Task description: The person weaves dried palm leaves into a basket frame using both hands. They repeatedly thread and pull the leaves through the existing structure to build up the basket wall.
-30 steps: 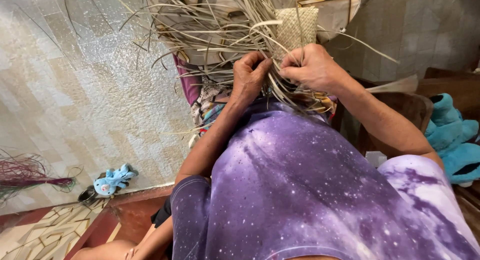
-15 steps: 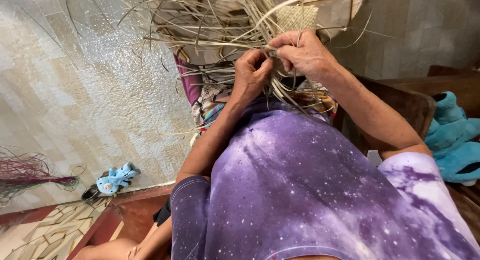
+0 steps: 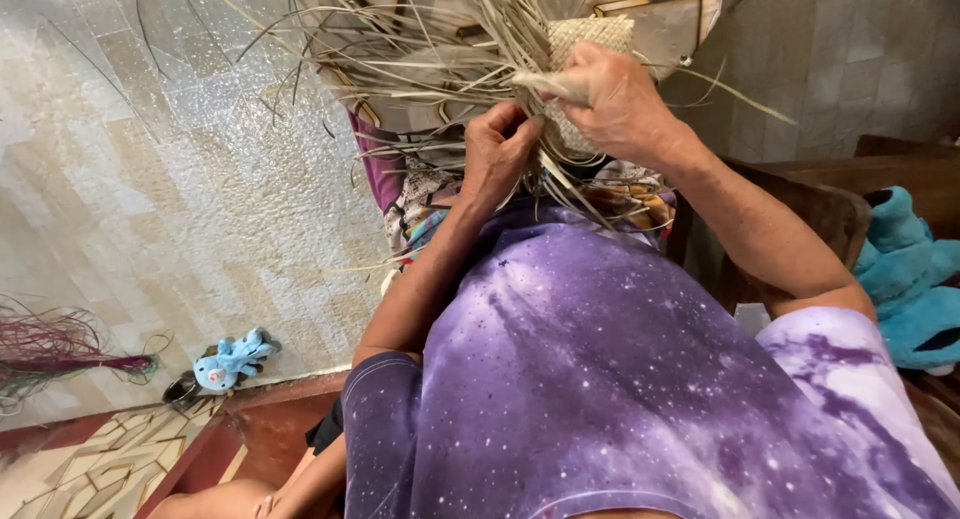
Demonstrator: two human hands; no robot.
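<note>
At the far left a bundle of purple-dyed fibres [image 3: 60, 359] lies on the pale tiled floor [image 3: 180, 179], and nearer in a small blue plush toy [image 3: 232, 357] rests by the edge of a reddish step [image 3: 270, 429]. The floor between them and the person is open.

The left hand [image 3: 497, 151] is curled closed, fingertips pinched on a few pale dry straw strips [image 3: 420, 59] just below the woven piece. Those loose strips fan out up and to the left in a tangled spray — long, flat, tan, some bent.

The right hand [image 3: 615, 104] is closed too, gripping one strip between thumb and fingers and pressing against the small woven straw panel [image 3: 590, 34], a tight checked weave held up in front of the chest, above the purple speckled shirt [image 3: 620, 379]. The two hands nearly touch.

To the right a dark wooden chair frame [image 3: 800, 209] crowds the right forearm, and a teal plush toy [image 3: 905, 279] sits at the far edge — little room there.
</note>
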